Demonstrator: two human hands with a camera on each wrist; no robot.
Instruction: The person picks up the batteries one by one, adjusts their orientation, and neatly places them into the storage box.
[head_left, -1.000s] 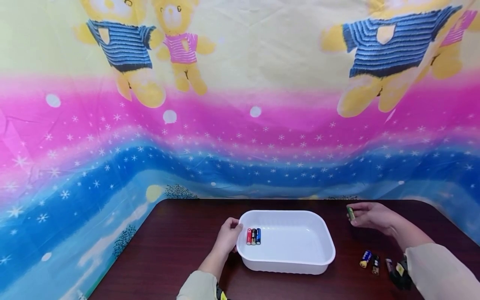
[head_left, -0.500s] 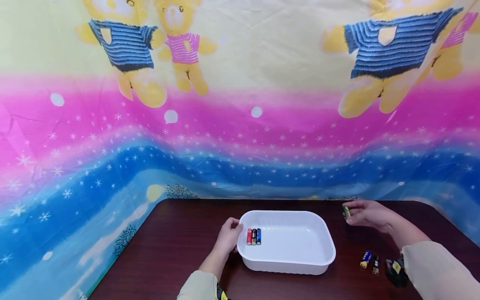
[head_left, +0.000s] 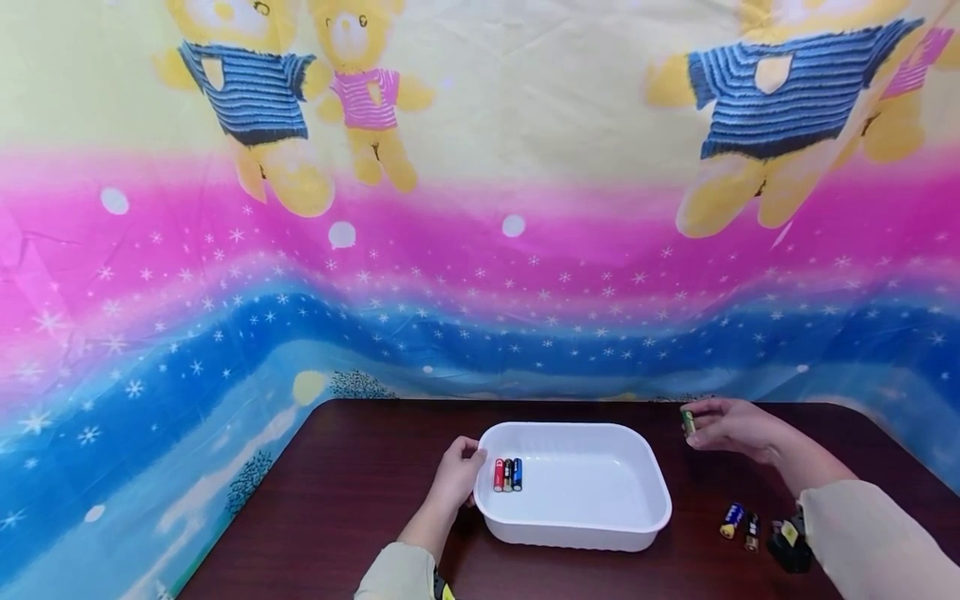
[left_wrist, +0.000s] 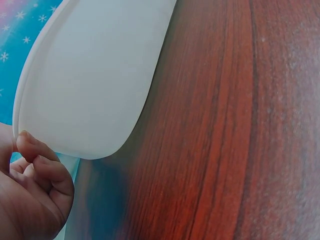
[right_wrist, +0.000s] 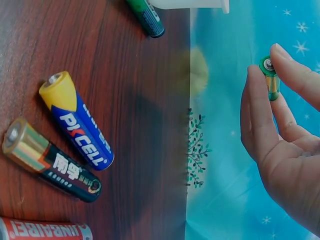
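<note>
My left hand (head_left: pixel 455 475) grips the left rim of a white plastic tray (head_left: pixel 592 492); the left wrist view shows its curled fingers (left_wrist: pixel 52 175) at the tray's corner. A red battery (head_left: pixel 498 475), a black-and-gold one (head_left: pixel 507 475) and a blue one (head_left: pixel 517 474) lie side by side inside, near the left wall. Right of the tray, my right hand (head_left: pixel 738 431) pinches a green-and-gold battery (right_wrist: pixel 271 82) between thumb and fingertips, held up above the table.
Below my right hand, a blue-and-yellow battery (right_wrist: pixel 80 120), a black-and-gold battery (right_wrist: pixel 52 162) and a red battery (right_wrist: pixel 45 230) lie on the dark wooden table (head_left: pixel 360 500). A dark green battery (right_wrist: pixel 146 19) lies near the tray. A printed cloth (head_left: pixel 450 250) hangs behind.
My right hand has drifted slightly left toward the tray, carrying the green-and-gold battery. My left hand and the tray stay in place.
</note>
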